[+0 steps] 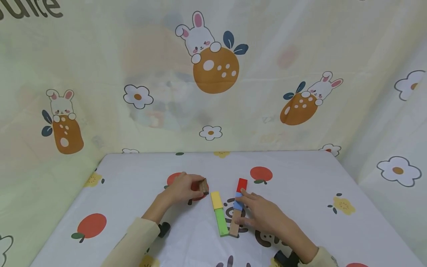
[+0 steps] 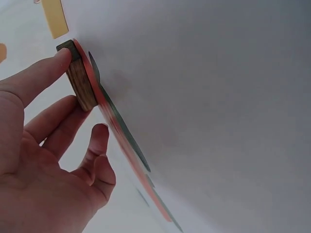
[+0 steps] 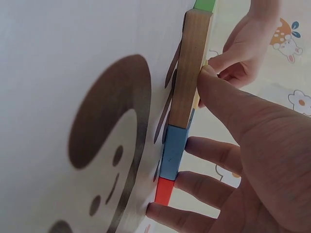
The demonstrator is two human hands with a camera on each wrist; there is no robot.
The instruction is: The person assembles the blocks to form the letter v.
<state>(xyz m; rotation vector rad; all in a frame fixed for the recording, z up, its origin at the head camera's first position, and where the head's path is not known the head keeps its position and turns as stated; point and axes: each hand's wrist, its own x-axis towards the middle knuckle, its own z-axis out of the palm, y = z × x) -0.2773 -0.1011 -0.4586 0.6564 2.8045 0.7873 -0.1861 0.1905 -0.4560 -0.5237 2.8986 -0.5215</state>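
My left hand (image 1: 182, 190) pinches a dark brown wooden block (image 2: 81, 77) between thumb and fingers, over a printed red fruit on the cloth. To its right, a yellow block (image 1: 216, 200) and a green block (image 1: 221, 222) lie end to end in a slanting row. A second row joins it at the near end: a plain wooden block (image 3: 189, 68), a blue block (image 3: 173, 153) and a red block (image 3: 164, 191). My right hand (image 1: 267, 212) rests along this second row, its fairly straight fingertips and thumb touching the blocks' side and top.
A white cloth (image 1: 133, 207) with printed fruit and faces covers the table. Behind it hangs a curtain (image 1: 253, 111) with rabbits and flowers. Dark wrist devices show at the left wrist (image 1: 164, 230) and right wrist (image 1: 286, 259).
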